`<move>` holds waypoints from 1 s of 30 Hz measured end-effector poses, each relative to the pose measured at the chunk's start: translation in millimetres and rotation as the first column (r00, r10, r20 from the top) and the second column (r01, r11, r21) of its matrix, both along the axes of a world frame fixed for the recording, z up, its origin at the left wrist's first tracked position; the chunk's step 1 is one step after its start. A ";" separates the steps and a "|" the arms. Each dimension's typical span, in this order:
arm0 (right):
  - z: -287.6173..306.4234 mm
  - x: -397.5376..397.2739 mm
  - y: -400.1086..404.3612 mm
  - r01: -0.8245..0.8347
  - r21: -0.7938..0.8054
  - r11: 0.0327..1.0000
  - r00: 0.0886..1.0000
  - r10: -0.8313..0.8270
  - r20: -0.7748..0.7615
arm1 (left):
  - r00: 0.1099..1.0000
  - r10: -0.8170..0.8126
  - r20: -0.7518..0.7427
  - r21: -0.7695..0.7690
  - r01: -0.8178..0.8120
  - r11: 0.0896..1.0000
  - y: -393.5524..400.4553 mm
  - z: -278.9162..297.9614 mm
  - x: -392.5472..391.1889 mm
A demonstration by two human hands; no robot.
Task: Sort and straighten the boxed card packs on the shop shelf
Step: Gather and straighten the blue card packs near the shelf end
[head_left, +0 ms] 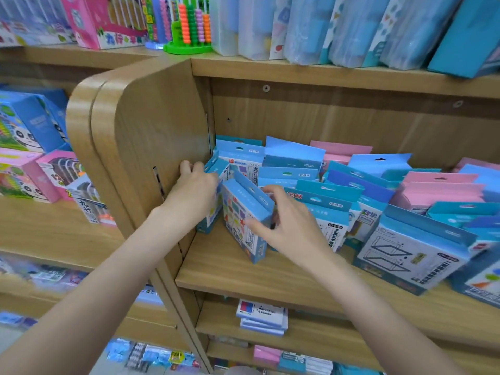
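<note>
Two hands at left end of wooden shelf (230, 269): left hand (193, 190) curls round blue card pack (213, 196) against side panel (151, 136); right hand (286, 226) pinches tilted shapes pack (243, 220), thumb on front, fingers behind; jumbled blue and pink packs (405, 190) crowd shelf to right

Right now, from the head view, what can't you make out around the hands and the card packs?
- Left hand: fingertips hidden behind the shelf's side panel and a blue pack; grip unclear.
- Front pack: small print unreadable, blurred.
- Right hand: covers that pack's right edge and the packs behind.
- Pink packs: fronts hidden by the blue packs before them.
- Right-end packs: cut off by the frame edge.
</note>
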State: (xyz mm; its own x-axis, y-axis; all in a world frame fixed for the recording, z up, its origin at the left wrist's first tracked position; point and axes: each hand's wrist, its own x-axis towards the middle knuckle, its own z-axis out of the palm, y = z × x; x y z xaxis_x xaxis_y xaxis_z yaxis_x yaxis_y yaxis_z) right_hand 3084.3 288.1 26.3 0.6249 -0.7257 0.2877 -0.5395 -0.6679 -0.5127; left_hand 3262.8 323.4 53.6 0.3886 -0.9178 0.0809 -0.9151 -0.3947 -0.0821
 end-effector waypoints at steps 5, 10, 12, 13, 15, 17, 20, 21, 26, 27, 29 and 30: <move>-4.5 1.5 -1.2 0.035 -0.070 0.997 0.999 -0.038 -0.039 | 0.992 -0.056 -0.111 -0.055 0.050 0.997 -1.5 -5.8 5.3; 0.2 -44.8 -1.0 -0.003 -0.094 0.996 0.988 -0.012 -0.153 | 0.964 -0.063 -0.258 -0.142 0.026 0.990 0.8 -5.3 2.3; 3.7 -66.2 -4.9 -0.004 -0.114 0.993 0.979 -0.020 -0.203 | 0.957 -0.047 -0.285 -0.127 0.011 0.992 -0.1 -2.8 1.9; 5.1 -75.3 -8.3 -0.003 -0.108 0.994 0.977 -0.021 -0.214 | 0.956 -0.045 -0.291 -0.113 0.013 0.993 -0.3 -1.5 2.5; 7.2 -88.8 -16.3 -0.004 -0.089 0.996 0.976 -0.015 -0.218 | 0.946 -0.053 -0.321 -0.076 0.030 0.997 1.1 1.5 5.3; 8.1 -96.3 -23.9 -0.004 -0.076 0.997 0.977 -0.012 -0.212 | 0.934 -0.069 -0.352 -0.034 0.061 0.998 2.5 4.3 8.2; 9.2 -98.7 -28.1 0.007 -0.068 0.998 0.980 -0.020 -0.196 | 0.939 -0.110 -0.326 0.011 0.120 0.993 -1.0 6.6 9.8; 9.3 -98.9 -28.7 0.003 -0.067 0.998 0.981 -0.016 -0.194 | 0.945 -0.118 -0.305 0.030 0.133 0.991 -3.5 6.9 10.1; 10.2 -99.2 -29.7 -0.015 -0.080 0.997 0.977 -0.002 -0.215 | 0.971 -0.236 0.048 0.133 0.228 0.965 -12.5 4.0 10.6; 10.2 -99.0 -29.3 -0.018 -0.088 0.996 0.974 -0.002 -0.225 | 0.971 -0.236 0.041 0.130 0.229 0.965 -12.0 3.5 11.2; 11.2 -98.6 -28.7 -0.035 -0.093 0.995 0.967 0.011 -0.253 | 0.978 -0.207 -0.029 0.087 0.209 0.974 -9.3 5.0 11.2; 12.4 -98.6 -28.5 -0.044 -0.087 0.995 0.963 0.020 -0.267 | 0.980 -0.193 -0.044 0.060 0.195 0.979 -8.4 6.1 10.8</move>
